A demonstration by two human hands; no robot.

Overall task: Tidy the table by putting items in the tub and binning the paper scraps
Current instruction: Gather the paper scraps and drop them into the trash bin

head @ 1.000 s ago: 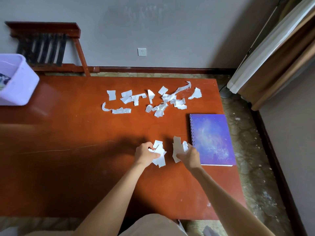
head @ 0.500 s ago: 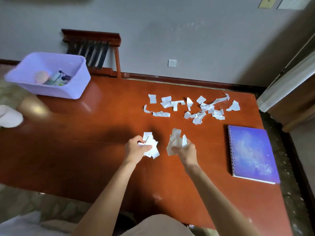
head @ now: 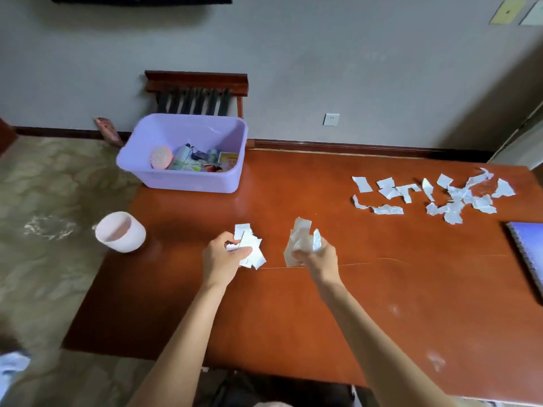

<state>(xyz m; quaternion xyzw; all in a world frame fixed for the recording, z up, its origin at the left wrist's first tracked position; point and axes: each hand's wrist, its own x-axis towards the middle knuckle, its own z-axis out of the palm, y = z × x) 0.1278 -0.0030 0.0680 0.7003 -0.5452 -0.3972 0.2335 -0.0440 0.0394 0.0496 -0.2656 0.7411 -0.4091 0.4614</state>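
Left hand (head: 223,257) is clamped on a bunch of white paper scraps (head: 249,248); right hand (head: 318,257) grips a second bunch (head: 299,239). Both are held above the table (head: 293,318). The tub (head: 188,154) sits at the table's far left corner; loose scraps (head: 435,195) lie far right. A pink bin (head: 120,232) stands off the table's left edge.

Two bare forearms, no sleeves, hands (head: 223,257) ungloved
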